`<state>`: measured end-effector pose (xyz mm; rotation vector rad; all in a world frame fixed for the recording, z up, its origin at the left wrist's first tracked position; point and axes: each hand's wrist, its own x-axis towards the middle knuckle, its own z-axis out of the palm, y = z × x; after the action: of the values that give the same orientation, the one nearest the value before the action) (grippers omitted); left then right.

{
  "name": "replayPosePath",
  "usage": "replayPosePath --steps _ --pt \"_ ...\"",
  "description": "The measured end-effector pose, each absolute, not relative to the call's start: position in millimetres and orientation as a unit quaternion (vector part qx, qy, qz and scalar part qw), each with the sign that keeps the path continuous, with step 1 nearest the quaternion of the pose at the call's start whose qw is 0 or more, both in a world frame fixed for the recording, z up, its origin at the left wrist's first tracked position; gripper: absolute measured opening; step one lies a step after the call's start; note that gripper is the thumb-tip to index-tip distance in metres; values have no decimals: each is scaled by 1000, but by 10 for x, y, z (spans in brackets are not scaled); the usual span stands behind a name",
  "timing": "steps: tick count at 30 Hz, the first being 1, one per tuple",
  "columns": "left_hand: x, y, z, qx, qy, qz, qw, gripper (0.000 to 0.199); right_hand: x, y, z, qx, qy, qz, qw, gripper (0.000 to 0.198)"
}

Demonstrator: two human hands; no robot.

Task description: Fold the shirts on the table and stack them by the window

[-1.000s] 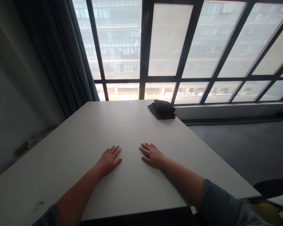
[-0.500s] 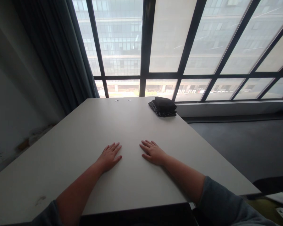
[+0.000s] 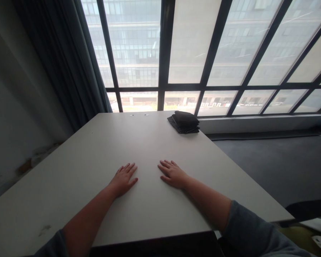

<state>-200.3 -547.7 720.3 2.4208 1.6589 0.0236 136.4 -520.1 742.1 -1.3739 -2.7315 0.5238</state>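
My left hand lies palm down on the white table, fingers spread and thumb pointing inward. Opposite it, my right hand rests flat in the same way, with a gap of bare tabletop between the two. Neither hand holds anything. A small stack of folded dark cloth, black on top with a striped layer beneath, sits at the far right corner of the table, beyond my right hand.
Large windows with black frames stand behind the table. A dark curtain hangs at the left. Grey floor lies to the right. Two small white fittings show near the table's far edge. A dark smudge marks the near left.
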Motion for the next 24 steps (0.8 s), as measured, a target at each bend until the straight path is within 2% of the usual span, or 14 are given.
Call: replayPosePath --steps 19,22,24 --pt "-1877 -5582 7348 819 570 5 65 66 1392 -5238 7393 -441 -884 149 53 70" --pt "-1855 -5729 7366 812 582 5 43 62 1378 -5233 7545 -431 -889 144 65 57" --pt "-1911 -5941 7300 821 570 17 24 57 1379 -5270 7822 -423 -886 135 132 41"
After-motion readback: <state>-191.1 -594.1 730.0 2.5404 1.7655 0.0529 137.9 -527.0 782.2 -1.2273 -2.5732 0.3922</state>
